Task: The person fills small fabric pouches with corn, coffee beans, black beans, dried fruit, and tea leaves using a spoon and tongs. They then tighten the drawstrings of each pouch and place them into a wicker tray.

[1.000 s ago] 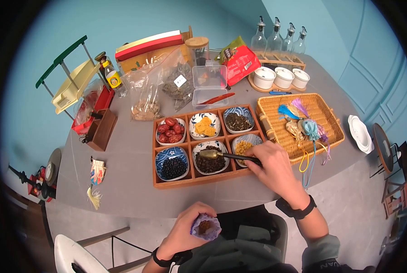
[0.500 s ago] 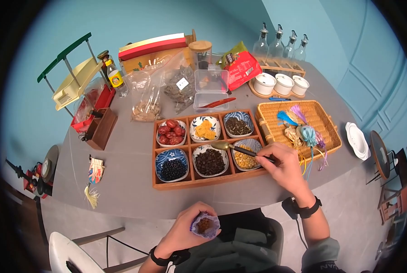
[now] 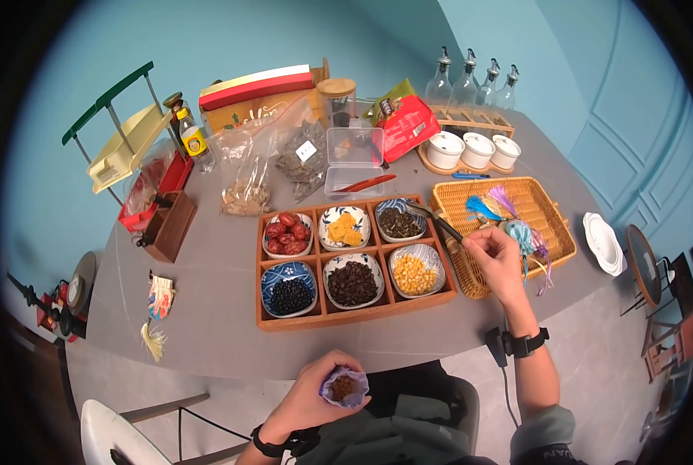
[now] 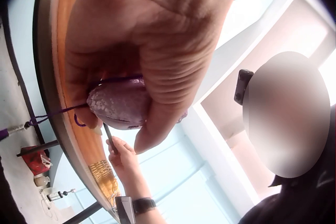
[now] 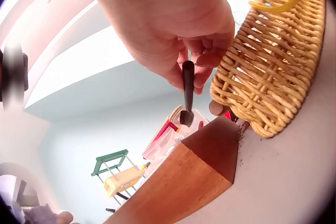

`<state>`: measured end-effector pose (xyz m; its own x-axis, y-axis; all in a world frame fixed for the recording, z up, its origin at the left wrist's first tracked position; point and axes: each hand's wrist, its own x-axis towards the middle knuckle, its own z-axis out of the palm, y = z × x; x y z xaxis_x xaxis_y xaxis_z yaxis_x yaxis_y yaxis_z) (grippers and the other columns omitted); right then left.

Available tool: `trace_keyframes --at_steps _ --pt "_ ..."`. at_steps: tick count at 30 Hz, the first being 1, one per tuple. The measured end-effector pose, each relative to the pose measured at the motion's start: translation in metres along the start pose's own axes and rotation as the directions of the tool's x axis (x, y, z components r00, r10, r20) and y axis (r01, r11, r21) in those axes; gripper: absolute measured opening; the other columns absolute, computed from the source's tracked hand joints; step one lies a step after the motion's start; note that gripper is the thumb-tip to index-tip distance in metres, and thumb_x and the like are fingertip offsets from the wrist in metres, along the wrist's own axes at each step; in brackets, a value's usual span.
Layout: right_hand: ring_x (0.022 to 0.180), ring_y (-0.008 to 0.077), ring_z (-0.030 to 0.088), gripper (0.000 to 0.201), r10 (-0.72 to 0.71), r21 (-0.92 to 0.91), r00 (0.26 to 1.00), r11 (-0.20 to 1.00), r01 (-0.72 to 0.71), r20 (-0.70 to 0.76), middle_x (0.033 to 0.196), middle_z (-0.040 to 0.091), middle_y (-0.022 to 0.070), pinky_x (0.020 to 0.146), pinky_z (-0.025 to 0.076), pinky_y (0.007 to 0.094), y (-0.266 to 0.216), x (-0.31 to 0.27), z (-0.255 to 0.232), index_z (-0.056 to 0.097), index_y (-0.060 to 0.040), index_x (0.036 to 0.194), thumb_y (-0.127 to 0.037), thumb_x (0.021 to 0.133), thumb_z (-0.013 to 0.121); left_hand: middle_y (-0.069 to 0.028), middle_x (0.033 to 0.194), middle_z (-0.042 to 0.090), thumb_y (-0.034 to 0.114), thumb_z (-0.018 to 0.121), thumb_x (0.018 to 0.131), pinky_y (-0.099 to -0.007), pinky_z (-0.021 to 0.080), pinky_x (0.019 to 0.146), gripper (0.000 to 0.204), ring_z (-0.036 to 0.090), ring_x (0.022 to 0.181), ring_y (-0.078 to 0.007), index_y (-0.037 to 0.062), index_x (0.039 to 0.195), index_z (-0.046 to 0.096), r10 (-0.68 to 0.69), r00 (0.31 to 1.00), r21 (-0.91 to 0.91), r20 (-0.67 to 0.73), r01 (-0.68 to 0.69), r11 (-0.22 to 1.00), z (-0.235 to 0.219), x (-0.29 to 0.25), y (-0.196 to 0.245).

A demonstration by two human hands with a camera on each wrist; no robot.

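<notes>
My right hand (image 3: 500,260) pinches the dark handle of a small spoon (image 3: 443,226), also seen in the right wrist view. The spoon's head is at the right rim of the back-right bowl, which contains dark dried leaves (image 3: 400,223). That bowl stands in a six-part wooden tray (image 3: 354,316) with bowls of red dates (image 3: 287,235), yellow pieces (image 3: 345,229), black beans (image 3: 290,294), dark brown pieces (image 3: 352,284) and corn kernels (image 3: 414,274). Low at the table's front edge, my left hand (image 3: 304,399) grips a purple pouch (image 4: 118,103), mouth up, brownish contents inside.
Right of the tray, a wicker basket (image 3: 559,208) carries tasselled pouches (image 3: 519,232). Another tasselled pouch (image 3: 160,298) lies at left. Behind are plastic bags (image 3: 245,167), a clear open box (image 3: 354,147), white lidded pots (image 3: 478,151) and glass bottles (image 3: 466,81).
My right hand has moved the spoon from the dark brown pieces back and right to the dried-leaf bowl, uncovering the corn kernels. My left hand still holds the pouch in about the same place.
</notes>
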<state>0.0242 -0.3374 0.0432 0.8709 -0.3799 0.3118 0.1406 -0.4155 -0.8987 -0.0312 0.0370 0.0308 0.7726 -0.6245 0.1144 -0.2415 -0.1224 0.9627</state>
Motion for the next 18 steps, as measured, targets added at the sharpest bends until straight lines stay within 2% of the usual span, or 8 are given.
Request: trace_keyframes --at_steps 4,8,10,11,13,16,18 --pt "0.073 0.007 0.062 0.013 0.047 -0.086 0.998 0.995 -0.051 -0.043 0.081 0.072 0.0021 0.069 0.05 0.0244 -0.003 -0.013 -0.006 0.072 0.0014 0.095 -0.01 0.092 0.076 -0.0079 0.103 0.067 0.012 0.091 0.072 -0.0328 0.054 0.087 0.046 0.068 0.096 -0.0229 0.0069 0.107 0.062 -0.006 1.0 -0.011 0.01 0.006 1.0 0.001 0.0 0.0" --pt "0.073 0.0077 0.063 0.013 0.021 -0.089 0.994 0.996 -0.031 -0.107 0.081 0.072 0.0022 0.069 0.051 0.0255 0.002 -0.016 -0.01 0.071 0.0019 0.096 -0.01 0.092 0.075 -0.0073 0.103 0.067 0.013 0.091 0.072 -0.0323 0.054 0.087 0.046 0.068 0.096 -0.0221 0.007 0.108 0.062 -0.009 1.0 -0.021 0.004 0.009 1.0 0.003 0.002 0.001" --pt "0.071 0.0118 0.065 0.013 -0.071 -0.127 0.972 0.991 0.043 -0.225 0.08 0.072 0.0054 0.069 0.051 0.0284 0.011 -0.017 -0.012 0.07 0.0018 0.096 -0.01 0.093 0.073 -0.007 0.103 0.067 0.013 0.091 0.072 -0.0323 0.054 0.087 0.046 0.068 0.096 -0.0219 0.0071 0.108 0.062 -0.016 1.0 -0.027 -0.002 0.016 1.0 0.004 0.001 0.0" --pt "0.071 0.0118 0.065 0.013 -0.071 -0.129 0.971 0.991 0.042 -0.227 0.08 0.072 0.0054 0.069 0.051 0.0284 0.01 -0.018 -0.015 0.07 0.0018 0.096 -0.01 0.093 0.073 -0.0068 0.103 0.067 0.013 0.091 0.073 -0.0323 0.054 0.087 0.046 0.068 0.096 -0.0218 0.0073 0.108 0.062 -0.028 1.0 -0.03 -0.013 0.028 0.999 0.004 0.0 -0.001" --pt "0.07 0.018 0.067 0.011 -0.111 -0.335 0.964 0.942 0.024 -0.243 0.08 0.072 0.0102 0.068 0.052 0.0315 0.005 -0.022 -0.019 0.069 0.0015 0.096 -0.009 0.093 0.071 -0.0066 0.103 0.067 0.013 0.091 0.072 -0.0322 0.054 0.087 0.046 0.068 0.095 -0.0216 0.0072 0.108 0.062 -0.033 0.999 -0.031 -0.01 0.032 0.999 0.004 0.001 0.001" --pt "0.07 0.0225 0.069 0.01 -0.152 -0.414 0.962 0.909 0.047 -0.225 0.081 0.072 0.0137 0.067 0.053 0.0338 -0.005 -0.025 -0.018 0.069 0.0011 0.096 -0.009 0.093 0.071 -0.0066 0.102 0.067 0.014 0.092 0.072 -0.032 0.054 0.087 0.047 0.068 0.095 -0.0211 0.007 0.108 0.062 -0.04 0.999 -0.028 0.0 0.04 0.999 0.004 0.002 0.003" --pt "0.07 0.0228 0.069 0.01 -0.17 -0.399 0.958 0.915 0.066 -0.232 0.082 0.072 0.0137 0.066 0.053 0.0339 -0.012 -0.025 -0.015 0.069 0.001 0.096 -0.008 0.093 0.071 -0.0068 0.102 0.067 0.014 0.092 0.072 -0.0319 0.054 0.087 0.048 0.068 0.095 -0.0208 0.0069 0.108 0.062 -0.04 0.999 -0.022 0.003 0.04 0.999 0.005 0.004 0.004"
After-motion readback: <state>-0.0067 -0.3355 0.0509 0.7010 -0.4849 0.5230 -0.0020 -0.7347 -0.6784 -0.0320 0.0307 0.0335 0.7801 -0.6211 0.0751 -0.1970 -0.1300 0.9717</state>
